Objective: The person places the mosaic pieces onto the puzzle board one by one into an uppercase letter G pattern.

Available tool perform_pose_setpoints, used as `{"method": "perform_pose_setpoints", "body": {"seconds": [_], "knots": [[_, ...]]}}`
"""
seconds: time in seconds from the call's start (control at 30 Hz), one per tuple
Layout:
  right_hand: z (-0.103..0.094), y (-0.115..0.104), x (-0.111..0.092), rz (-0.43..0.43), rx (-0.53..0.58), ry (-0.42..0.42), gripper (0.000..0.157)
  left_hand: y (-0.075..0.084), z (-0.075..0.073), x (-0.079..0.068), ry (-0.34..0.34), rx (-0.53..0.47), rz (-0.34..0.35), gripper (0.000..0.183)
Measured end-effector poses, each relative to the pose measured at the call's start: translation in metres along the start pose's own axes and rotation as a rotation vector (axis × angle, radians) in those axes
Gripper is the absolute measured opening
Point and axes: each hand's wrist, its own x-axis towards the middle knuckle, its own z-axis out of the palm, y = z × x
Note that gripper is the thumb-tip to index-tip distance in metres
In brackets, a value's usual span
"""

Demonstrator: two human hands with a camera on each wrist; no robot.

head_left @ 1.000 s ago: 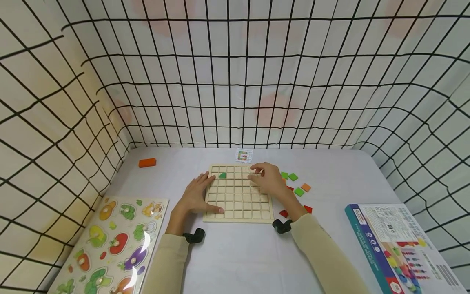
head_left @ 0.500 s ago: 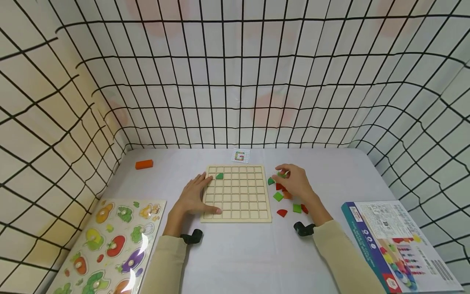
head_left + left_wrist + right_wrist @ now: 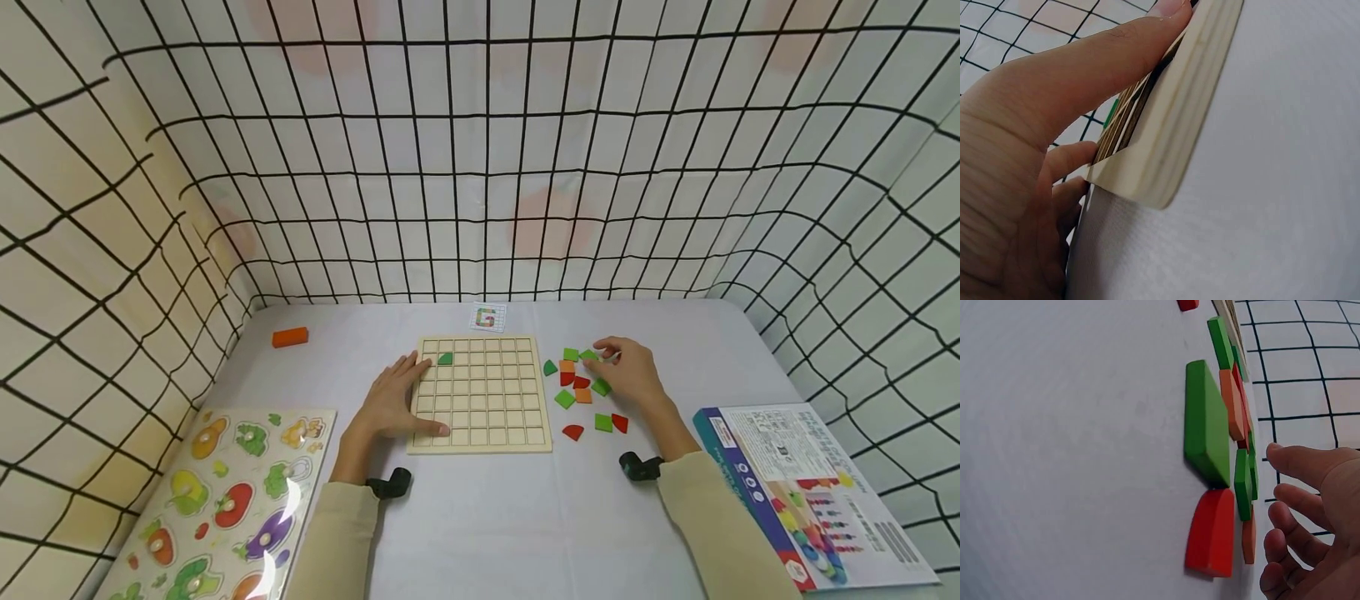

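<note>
A pale wooden grid board (image 3: 487, 403) lies on the table, with one dark green tile (image 3: 446, 358) in an upper left cell. My left hand (image 3: 388, 402) rests spread on its left side, thumb (image 3: 1104, 69) laid over the lower rim and fingertips at the upper left edge. Beyond the board's right side, my right hand (image 3: 632, 373) hovers over loose tiles, fingers bent, thumb apart from them and nothing between. Beneath it are a green tile (image 3: 602, 387), another green tile (image 3: 588, 356) and, in the right wrist view, an orange tile (image 3: 1249, 540).
Several red, orange and green tiles (image 3: 565, 399) lie right of the board. A small pattern card (image 3: 487, 317) sits behind it. A vegetable puzzle (image 3: 213, 500) is at left, an orange block (image 3: 290, 337) behind that. A printed box (image 3: 810, 492) lies at right; black netting encloses the table.
My right hand has moved right, from the board's upper right corner to over the loose tiles, uncovering more of them. My left hand has stayed on the board.
</note>
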Motion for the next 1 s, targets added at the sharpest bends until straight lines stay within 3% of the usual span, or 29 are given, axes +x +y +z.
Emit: {"method": "perform_pose_setpoints", "body": {"seconds": [0.4,1.0], "knots": [[0.006,0.013,0.006,0.065,-0.009,-0.031,0.049,-0.003,0.002,-0.001,0.035,-0.028,0.009,0.128],[0.003,0.011,0.005,0.012,-0.001,-0.002,0.036,-0.003,0.002,-0.001,0.02,-0.039,0.0,0.128]]}}
